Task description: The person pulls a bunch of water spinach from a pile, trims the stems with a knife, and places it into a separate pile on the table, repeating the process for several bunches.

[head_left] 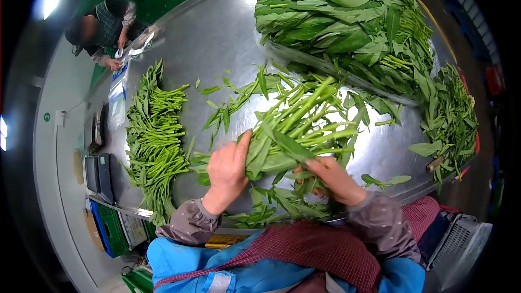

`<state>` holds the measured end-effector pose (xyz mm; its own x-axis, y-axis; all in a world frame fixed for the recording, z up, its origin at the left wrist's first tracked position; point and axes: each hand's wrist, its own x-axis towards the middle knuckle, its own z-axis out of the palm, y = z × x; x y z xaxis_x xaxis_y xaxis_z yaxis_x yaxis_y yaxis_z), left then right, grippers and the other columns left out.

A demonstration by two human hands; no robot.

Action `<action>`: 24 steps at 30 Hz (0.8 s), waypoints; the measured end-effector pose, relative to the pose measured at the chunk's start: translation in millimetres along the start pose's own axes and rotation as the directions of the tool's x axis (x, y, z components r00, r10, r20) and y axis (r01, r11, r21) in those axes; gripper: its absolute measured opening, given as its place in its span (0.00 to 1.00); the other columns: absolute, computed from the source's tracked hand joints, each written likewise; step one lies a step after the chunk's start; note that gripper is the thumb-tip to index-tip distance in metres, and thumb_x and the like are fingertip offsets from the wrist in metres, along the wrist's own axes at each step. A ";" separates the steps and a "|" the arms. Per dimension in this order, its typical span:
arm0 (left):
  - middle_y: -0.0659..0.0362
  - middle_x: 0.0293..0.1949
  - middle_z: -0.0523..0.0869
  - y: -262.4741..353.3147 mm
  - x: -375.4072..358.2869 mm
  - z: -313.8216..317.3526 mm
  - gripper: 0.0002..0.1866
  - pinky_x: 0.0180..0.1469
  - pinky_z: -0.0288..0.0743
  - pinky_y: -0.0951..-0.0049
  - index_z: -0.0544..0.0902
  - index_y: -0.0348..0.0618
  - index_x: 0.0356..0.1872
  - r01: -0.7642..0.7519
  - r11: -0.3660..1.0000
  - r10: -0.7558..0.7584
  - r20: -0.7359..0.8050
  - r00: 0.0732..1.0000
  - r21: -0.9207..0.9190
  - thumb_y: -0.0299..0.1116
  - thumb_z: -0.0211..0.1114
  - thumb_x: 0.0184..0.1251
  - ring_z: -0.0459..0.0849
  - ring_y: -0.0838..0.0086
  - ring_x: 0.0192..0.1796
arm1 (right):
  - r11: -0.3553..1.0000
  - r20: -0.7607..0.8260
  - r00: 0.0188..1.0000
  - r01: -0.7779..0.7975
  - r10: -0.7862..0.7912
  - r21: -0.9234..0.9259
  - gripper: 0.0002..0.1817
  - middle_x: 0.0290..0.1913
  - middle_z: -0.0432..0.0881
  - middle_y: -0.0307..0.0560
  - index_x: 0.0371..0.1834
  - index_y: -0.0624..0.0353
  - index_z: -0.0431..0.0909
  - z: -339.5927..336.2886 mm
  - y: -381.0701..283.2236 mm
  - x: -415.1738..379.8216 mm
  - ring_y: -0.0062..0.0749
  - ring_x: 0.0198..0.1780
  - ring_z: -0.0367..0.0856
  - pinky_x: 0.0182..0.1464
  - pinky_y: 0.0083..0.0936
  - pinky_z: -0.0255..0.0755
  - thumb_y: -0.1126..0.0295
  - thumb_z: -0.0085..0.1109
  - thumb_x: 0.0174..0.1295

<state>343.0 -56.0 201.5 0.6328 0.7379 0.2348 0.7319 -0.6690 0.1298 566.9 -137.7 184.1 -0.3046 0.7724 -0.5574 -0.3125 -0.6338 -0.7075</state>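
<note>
We see the left hand's point(227, 171) fingers wrapped around the leafy end of a bunch of green stems point(296, 130), thumb lying along it. The right hand's point(331, 179) fingers are bent in against leaves on the bunch's near right side; they are blurred, and we cannot tell whether they pinch a leaf. The bunch slants over the metal table point(201, 38), its cut stems pointing away from our body and to the right. Loose leafy sprigs point(233, 100) lie beyond the bunch to its left, and more scattered leaves point(277, 206) lie on its near side. Well to the left of the bunch, we have a row of greens point(163, 135), stems turned toward it. Beyond and right of the bunch rises a large pile point(336, 21) with clear plastic film point(315, 62) along its near edge; farther right sits a looser heap point(453, 114). Far off to the bunch's upper left, a co-worker point(111, 27) bends over the table.
</note>
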 end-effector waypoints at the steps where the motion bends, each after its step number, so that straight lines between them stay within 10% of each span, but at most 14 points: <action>1: 0.54 0.25 0.72 4.7 1.5 -0.2 0.34 0.29 0.64 0.67 0.69 0.39 0.55 -0.059 0.997 0.060 -0.018 0.998 0.053 0.25 0.64 0.38 0.73 0.61 0.27 | 0.996 -0.051 0.998 0.028 -0.024 0.081 0.15 0.30 0.79 0.42 0.39 0.66 0.75 9.2 5.8 8.9 0.16 0.25 0.72 0.21 0.13 0.63 0.62 0.48 0.62; 3: 0.56 0.22 0.68 4.0 2.1 2.6 0.33 0.28 0.63 0.68 0.71 0.39 0.54 -0.120 0.987 0.126 -0.052 0.991 0.107 0.26 0.64 0.37 0.70 0.63 0.25 | 0.986 -0.102 0.994 0.058 -0.043 0.156 0.15 0.28 0.79 0.42 0.36 0.67 0.75 14.4 7.3 10.4 0.16 0.24 0.71 0.20 0.14 0.63 0.63 0.49 0.61; 8: 0.57 0.23 0.69 16.1 7.1 1.9 0.33 0.29 0.64 0.70 0.72 0.40 0.54 -0.125 0.992 0.124 -0.078 0.989 0.003 0.23 0.61 0.36 0.71 0.65 0.25 | 0.910 -0.077 0.977 0.153 -0.197 -0.385 0.15 0.21 0.74 0.38 0.28 0.69 0.73 -0.9 -7.0 -22.5 0.18 0.23 0.71 0.22 0.18 0.64 0.64 0.50 0.60; 11: 0.58 0.25 0.72 0.1 5.4 7.2 0.34 0.30 0.65 0.72 0.72 0.43 0.54 -0.110 0.994 0.111 -0.102 0.989 0.018 0.21 0.60 0.35 0.73 0.67 0.26 | 0.969 -0.350 0.931 0.010 -0.099 -0.246 0.14 0.24 0.75 0.44 0.30 0.66 0.73 -19.5 -35.4 -68.4 0.21 0.31 0.75 0.30 0.19 0.70 0.63 0.51 0.59; 16: 0.49 0.39 0.79 -18.1 -1.5 1.9 0.30 0.40 0.71 0.68 0.70 0.39 0.54 0.141 0.966 -0.142 0.014 0.990 -0.216 0.26 0.65 0.42 0.79 0.57 0.39 | 0.775 -0.705 0.629 0.605 -0.328 0.180 0.18 0.40 0.77 0.50 0.45 0.64 0.69 -91.5 -31.4 -104.1 0.25 0.34 0.77 0.32 0.19 0.74 0.61 0.43 0.59; 18: 0.48 0.45 0.78 -19.0 -1.5 -2.2 0.31 0.45 0.72 0.69 0.69 0.41 0.55 0.213 0.935 -0.197 0.084 0.977 -0.285 0.27 0.66 0.44 0.78 0.56 0.45 | 0.893 -0.381 0.844 0.441 -0.378 0.091 0.20 0.44 0.77 0.51 0.51 0.64 0.68 -114.8 -34.2 -96.5 0.22 0.34 0.78 0.27 0.16 0.73 0.66 0.45 0.56; 20: 0.49 0.44 0.79 -18.4 -1.8 -3.6 0.30 0.45 0.72 0.69 0.69 0.42 0.54 0.194 0.930 -0.174 0.092 0.980 -0.311 0.26 0.65 0.44 0.78 0.56 0.45 | 0.955 -0.429 0.854 0.247 -0.295 -0.165 0.25 0.46 0.76 0.50 0.56 0.62 0.65 -96.6 -31.0 -62.4 0.18 0.31 0.77 0.22 0.11 0.69 0.70 0.47 0.52; 24: 0.52 0.39 0.80 -11.2 -1.8 -5.0 0.31 0.37 0.72 0.66 0.70 0.45 0.54 0.123 0.934 -0.103 0.077 0.992 -0.335 0.27 0.66 0.42 0.79 0.57 0.38 | 0.837 -0.190 0.832 0.455 -0.521 -0.303 0.24 0.44 0.77 0.45 0.55 0.61 0.67 -57.0 -32.5 -6.3 0.16 0.30 0.74 0.26 0.11 0.68 0.70 0.53 0.53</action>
<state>332.3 -50.3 204.4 0.5719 0.8073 0.1457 0.6765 -0.5646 0.4728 630.3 -119.6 185.9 0.0804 0.9808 -0.1777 -0.1281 -0.1667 -0.9777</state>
